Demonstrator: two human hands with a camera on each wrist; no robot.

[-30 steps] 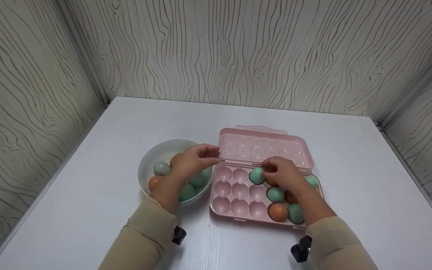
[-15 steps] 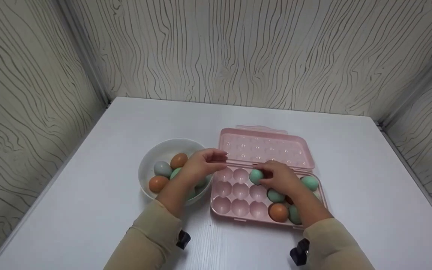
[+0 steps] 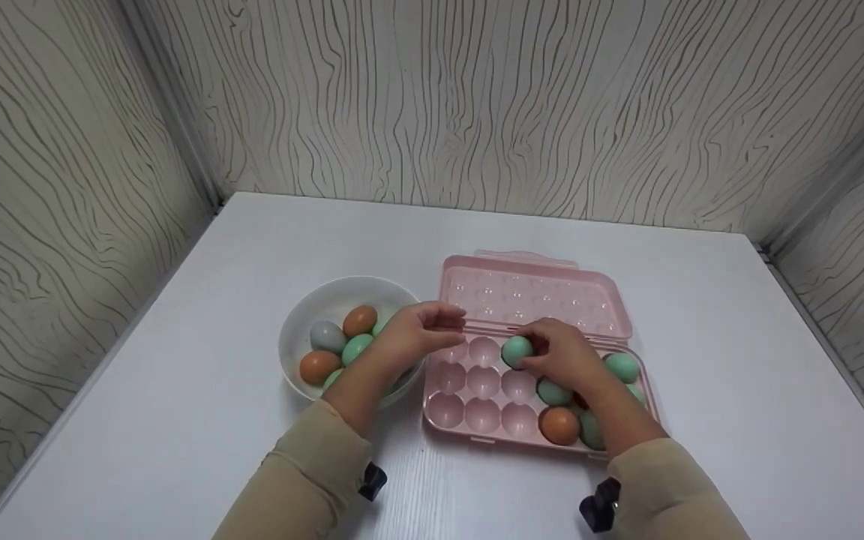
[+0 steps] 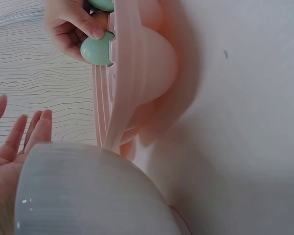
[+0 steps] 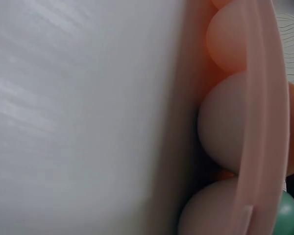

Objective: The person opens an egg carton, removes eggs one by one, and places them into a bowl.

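In the head view, a pale green egg (image 3: 516,351) sits in the back row of an open pink egg box (image 3: 483,414). My right hand (image 3: 568,354) holds it from the right side, and the left wrist view shows the thumb (image 4: 93,27) on the egg. Fingers behind it are partly hidden. My left hand (image 3: 418,331) hovers empty between the bowl and the box's left edge, fingers loosely extended, fingertips over the back left cups. Below that wrist stands a white bowl (image 3: 293,330) with several brown, green and grey-blue eggs.
More eggs fill the box's right part, among them a brown egg (image 3: 559,425) at the front and a green egg (image 3: 622,367) at the back right. The lid (image 3: 537,296) lies open toward the back. Patterned walls (image 3: 447,105) enclose the white table (image 3: 687,300).
My left hand has moved right, from over the bowl toward the box, uncovering more eggs. My right hand stays at the green egg, its fingers a little farther round it.
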